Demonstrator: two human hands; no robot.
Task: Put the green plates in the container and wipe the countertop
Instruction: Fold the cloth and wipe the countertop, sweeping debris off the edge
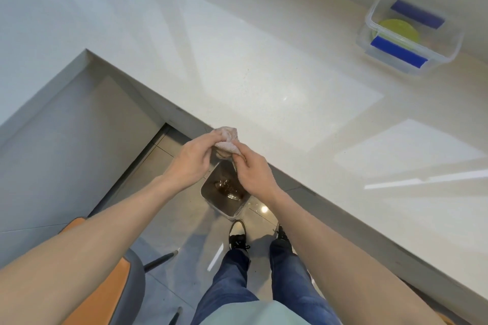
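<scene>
At the lower left of the frame stood an orange chair (105, 285); jeans and dark shoes occupied the lower centre. On the floor at centre sat a bin (224, 192) holding brown residue. Directly above it, the left hand (190, 159) and right hand (250, 169) each held a closed grip on a bunched cloth (226, 140) at the surface (264, 74) edge. At the upper right, well apart, the clear container (409, 34) rested on the surface, holding the green plates (397, 31) between blue latches.

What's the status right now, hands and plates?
Both hands, left and right, grip cloth over floor bin. Green plates in container. Nothing blocking countertop.
</scene>
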